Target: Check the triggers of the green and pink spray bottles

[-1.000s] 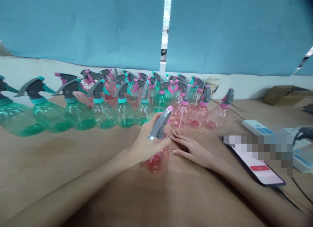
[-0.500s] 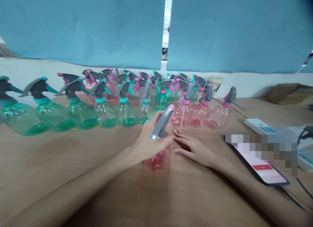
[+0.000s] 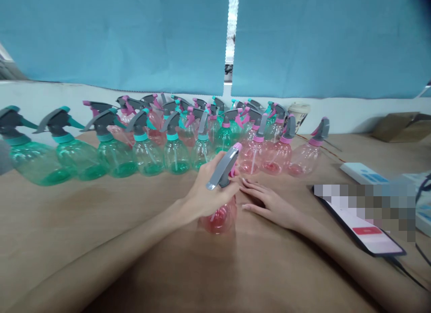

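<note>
My left hand (image 3: 210, 189) is wrapped round the neck of a pink spray bottle (image 3: 220, 218), which stands upright on the wooden table. Its grey trigger head with a pink nozzle rises above my fingers, and my hand covers the collar. Just to the right, my right hand (image 3: 266, 200) lies on the table with its fingers stretched out toward the bottle. It holds nothing. Behind my hands runs a front row of green spray bottles (image 3: 177, 158) on the left and pink spray bottles (image 3: 274, 158) on the right, with several more bottles crowded behind them.
A phone (image 3: 363, 227) with a cable lies to the right of my right hand. White boxes with blue markings (image 3: 365, 174) are beyond it. A paper cup (image 3: 298, 115) stands behind the bottles, and a brown cardboard box (image 3: 400, 126) sits at the back right. A blue cloth (image 3: 117, 43) hangs behind.
The view has shifted slightly, so most things appear a little further right. My left hand stays on the pink spray bottle, and my right hand keeps its flat pose beside it.
</note>
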Demonstrator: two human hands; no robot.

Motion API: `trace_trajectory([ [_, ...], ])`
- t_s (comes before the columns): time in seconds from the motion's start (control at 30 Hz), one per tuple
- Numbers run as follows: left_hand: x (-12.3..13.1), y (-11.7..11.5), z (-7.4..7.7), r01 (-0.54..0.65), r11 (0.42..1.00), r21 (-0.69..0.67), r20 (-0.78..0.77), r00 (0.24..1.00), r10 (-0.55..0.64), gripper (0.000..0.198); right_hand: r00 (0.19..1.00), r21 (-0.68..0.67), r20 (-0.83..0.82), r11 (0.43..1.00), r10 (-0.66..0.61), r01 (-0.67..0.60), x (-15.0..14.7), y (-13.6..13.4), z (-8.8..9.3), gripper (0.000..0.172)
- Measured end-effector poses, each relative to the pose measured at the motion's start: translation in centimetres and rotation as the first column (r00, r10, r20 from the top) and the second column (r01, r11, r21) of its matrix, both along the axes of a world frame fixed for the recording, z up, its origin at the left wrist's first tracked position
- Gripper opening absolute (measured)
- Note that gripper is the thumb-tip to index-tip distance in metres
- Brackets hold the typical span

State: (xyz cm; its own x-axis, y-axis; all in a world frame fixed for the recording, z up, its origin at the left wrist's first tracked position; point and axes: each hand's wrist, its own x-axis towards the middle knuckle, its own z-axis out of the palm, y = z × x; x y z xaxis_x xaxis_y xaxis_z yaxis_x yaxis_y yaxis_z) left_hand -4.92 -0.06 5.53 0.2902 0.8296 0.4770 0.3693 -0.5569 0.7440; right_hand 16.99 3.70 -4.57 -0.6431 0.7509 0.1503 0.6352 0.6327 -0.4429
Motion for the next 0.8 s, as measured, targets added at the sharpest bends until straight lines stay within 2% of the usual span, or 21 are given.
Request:
trace_trajectory([
  [0.2,-0.22,0.24,-0.26,0.013,1.0,-0.026,-0.001,1.0,-0.013,0.023,1.0,-0.008,0.0,1.0,0.004,-0.004,-0.16,-0.07,0.18,0.065],
  [0.47,-0.07,0.19,-0.89,-0.101,0.994,-0.035,-0.014,0.995,0.1,0.04,0.999,-0.005,-0.045,1.0,0.005,-0.005,-0.04,-0.04,-0.03,0.062],
  [0.63,0.06,0.01,-0.66,-0.068,0.997,-0.046,-0.016,0.998,0.067,0.045,1.0,-0.01,-0.02,1.0,0.007,-0.007,-0.02,0.06,-0.12,0.063],
  [0.8,0.03,0.08,-0.59,-0.059,0.998,-0.037,-0.015,0.998,0.058,0.041,0.999,-0.004,-0.041,1.0,0.003,-0.003,-0.08,-0.06,-0.04,0.062],
])
